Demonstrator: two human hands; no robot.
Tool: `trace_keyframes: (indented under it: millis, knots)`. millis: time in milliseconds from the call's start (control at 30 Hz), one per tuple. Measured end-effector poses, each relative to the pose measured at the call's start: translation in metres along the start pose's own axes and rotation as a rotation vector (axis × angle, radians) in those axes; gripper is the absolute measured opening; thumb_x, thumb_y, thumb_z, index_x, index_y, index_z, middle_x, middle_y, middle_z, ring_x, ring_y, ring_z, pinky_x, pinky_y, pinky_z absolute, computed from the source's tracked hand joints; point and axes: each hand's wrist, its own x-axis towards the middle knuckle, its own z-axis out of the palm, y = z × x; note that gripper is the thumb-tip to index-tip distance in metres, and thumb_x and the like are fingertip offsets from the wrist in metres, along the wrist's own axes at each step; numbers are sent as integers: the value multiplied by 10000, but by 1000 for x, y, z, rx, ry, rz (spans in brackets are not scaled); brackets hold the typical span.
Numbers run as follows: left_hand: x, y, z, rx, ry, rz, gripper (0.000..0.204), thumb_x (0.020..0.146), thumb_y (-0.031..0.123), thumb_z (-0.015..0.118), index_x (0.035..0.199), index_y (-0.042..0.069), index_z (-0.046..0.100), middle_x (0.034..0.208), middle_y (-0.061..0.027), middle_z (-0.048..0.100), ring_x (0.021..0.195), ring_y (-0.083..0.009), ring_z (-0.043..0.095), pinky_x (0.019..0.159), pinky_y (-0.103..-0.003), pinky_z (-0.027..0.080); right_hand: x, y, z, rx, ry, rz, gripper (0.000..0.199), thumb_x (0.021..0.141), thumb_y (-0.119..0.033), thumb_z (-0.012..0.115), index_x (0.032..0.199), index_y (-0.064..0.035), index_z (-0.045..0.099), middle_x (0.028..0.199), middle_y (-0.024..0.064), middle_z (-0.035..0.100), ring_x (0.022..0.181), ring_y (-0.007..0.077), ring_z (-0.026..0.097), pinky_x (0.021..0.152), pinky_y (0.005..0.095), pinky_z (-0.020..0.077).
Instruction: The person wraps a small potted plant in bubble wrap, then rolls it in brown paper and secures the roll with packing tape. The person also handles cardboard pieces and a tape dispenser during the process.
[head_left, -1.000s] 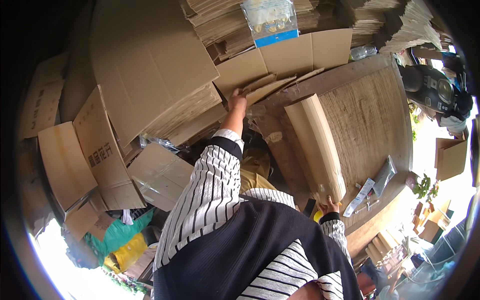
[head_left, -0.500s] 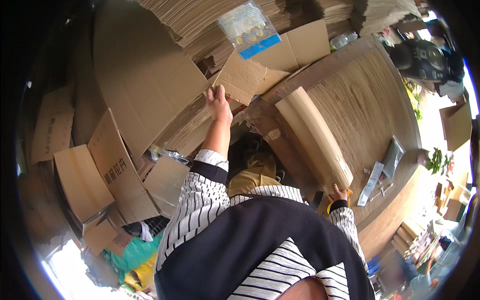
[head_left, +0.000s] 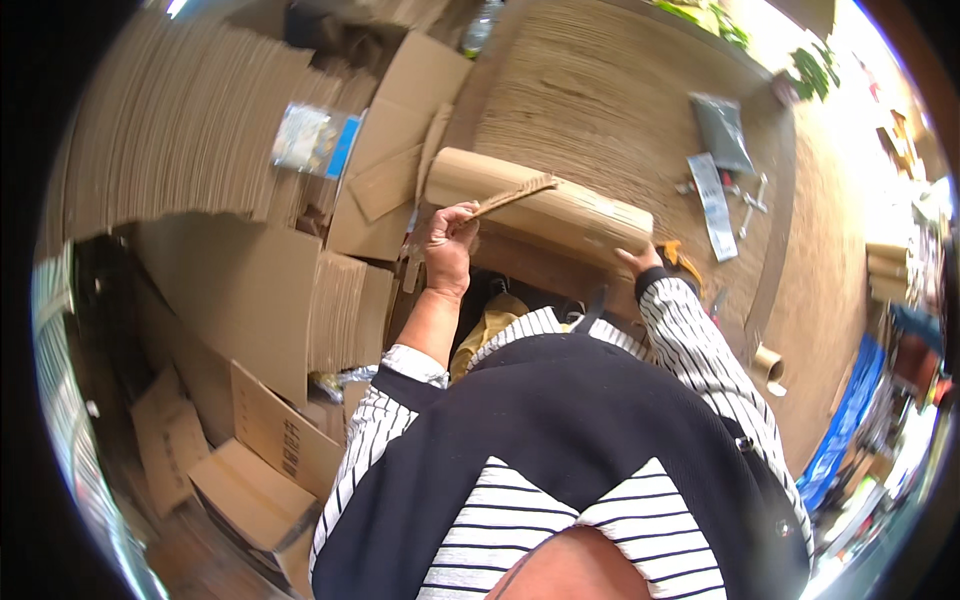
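My left hand (head_left: 450, 250) is closed on a narrow torn cardboard strip (head_left: 520, 194), which slants up to the right above a long bundle of brown cardboard (head_left: 535, 197). The bundle lies near the edge of the wooden table (head_left: 590, 75). My right hand (head_left: 638, 260) grips its right end, fingers partly hidden. A yellow and dark tool (head_left: 683, 260) lies just right of that hand; its kind is unclear.
Opened cardboard boxes (head_left: 400, 120) and tall stacks of cardboard sheets (head_left: 165, 130) stand at the left. On the table lie a grey plastic bag (head_left: 722, 132), a white paper strip (head_left: 711, 205), metal tools (head_left: 752, 205) and a cardboard tube (head_left: 768, 365).
The view has turned toward the table. My left hand has left the large cardboard pieces and now holds a narrow strip over the bundle. My right hand stays at the bundle's end.
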Motion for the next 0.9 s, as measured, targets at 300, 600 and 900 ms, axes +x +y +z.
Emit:
trace_keyframes:
  millis: [300,600,900]
  knots:
    - [-13,-31,99,741,-521,435,266,753,-174,605,871,59,654,1235,-106,572,986,-233,614,866,-311,509,-16,-40,10,-113,88,161,775,647,-324,881,1237,1,497,1169,230,633,1104,340,614,944,391,488]
    - [-4,-63,72,809,-668,146,207,821,-139,524,879,50,586,1084,-113,660,982,-208,637,851,-256,479,-5,-34,13,-287,124,240,787,657,-373,860,1245,3,498,1177,237,623,1120,347,602,949,405,483]
    - [4,-30,-62,364,223,-243,191,853,-53,611,983,62,531,1069,-86,656,882,-140,633,737,-269,529,-12,-20,-3,-123,64,52,745,689,-358,849,1261,8,543,1173,196,656,1096,304,632,937,371,491]
